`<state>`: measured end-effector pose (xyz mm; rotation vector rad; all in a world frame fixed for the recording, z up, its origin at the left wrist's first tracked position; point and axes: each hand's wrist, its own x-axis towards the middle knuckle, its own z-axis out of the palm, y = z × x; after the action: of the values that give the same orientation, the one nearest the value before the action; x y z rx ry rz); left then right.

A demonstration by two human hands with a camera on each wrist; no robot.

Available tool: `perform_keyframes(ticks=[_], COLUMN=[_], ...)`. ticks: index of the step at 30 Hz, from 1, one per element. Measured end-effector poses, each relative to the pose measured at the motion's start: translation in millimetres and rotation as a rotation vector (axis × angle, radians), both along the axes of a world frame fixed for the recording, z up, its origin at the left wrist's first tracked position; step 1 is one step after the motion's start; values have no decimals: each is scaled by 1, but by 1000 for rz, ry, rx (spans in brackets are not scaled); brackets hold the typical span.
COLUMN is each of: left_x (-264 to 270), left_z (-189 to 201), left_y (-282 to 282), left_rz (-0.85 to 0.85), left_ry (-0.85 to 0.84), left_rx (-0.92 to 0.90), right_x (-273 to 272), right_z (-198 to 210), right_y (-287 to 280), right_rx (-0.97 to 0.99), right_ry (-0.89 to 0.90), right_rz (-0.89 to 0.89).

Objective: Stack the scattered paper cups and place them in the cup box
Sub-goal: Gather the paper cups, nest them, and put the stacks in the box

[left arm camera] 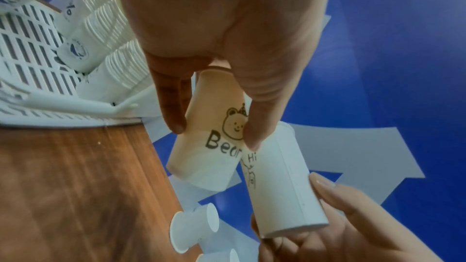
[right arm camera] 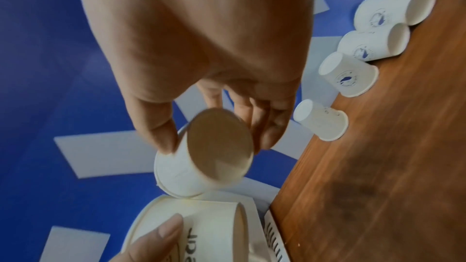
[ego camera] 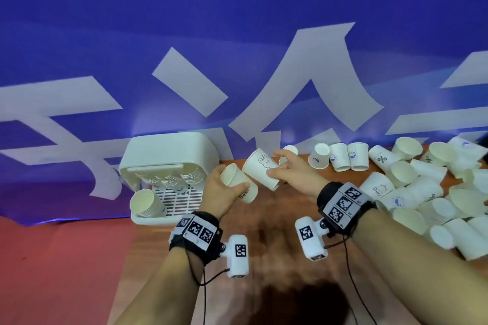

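My left hand (ego camera: pixel 229 179) grips a white paper cup printed "Bear" (ego camera: pixel 239 185), its mouth tilted up and left. The right hand (ego camera: pixel 276 163) pinches a rabbit-print cup (ego camera: pixel 261 169) just to its right, and the two cups touch. In the left wrist view the left hand (left arm camera: pixel 214 134) holds the Bear cup (left arm camera: pixel 209 146) against the rabbit cup (left arm camera: pixel 282 182). The right wrist view shows the right hand (right arm camera: pixel 218 142) around the rabbit cup's base (right arm camera: pixel 216 150), above the Bear cup (right arm camera: pixel 201 220). The white cup box (ego camera: pixel 169 150) stands open at left with stacked cups (ego camera: pixel 169 179) inside.
Several loose cups lie piled at the right of the wooden table (ego camera: pixel 277 232), around (ego camera: pixel 422 192). A row of cups (ego camera: pixel 340 157) stands along the back edge. A blue banner (ego camera: pixel 237 34) hangs behind. Another cup stack (ego camera: pixel 146 203) rests in the box's front tray.
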<state>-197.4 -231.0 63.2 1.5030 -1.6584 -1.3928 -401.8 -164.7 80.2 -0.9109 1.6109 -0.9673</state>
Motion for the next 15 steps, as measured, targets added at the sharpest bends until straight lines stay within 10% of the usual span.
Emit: perform_keyframes(ticks=[15], left_x=[184], left_z=[5], left_y=[-49], left_rz=[-1], left_ry=[-8], left_rx=[43], right_x=[184], right_z=[13], right_y=[-77], right_rx=[-59], right_ry=[-10], right_rz=[195])
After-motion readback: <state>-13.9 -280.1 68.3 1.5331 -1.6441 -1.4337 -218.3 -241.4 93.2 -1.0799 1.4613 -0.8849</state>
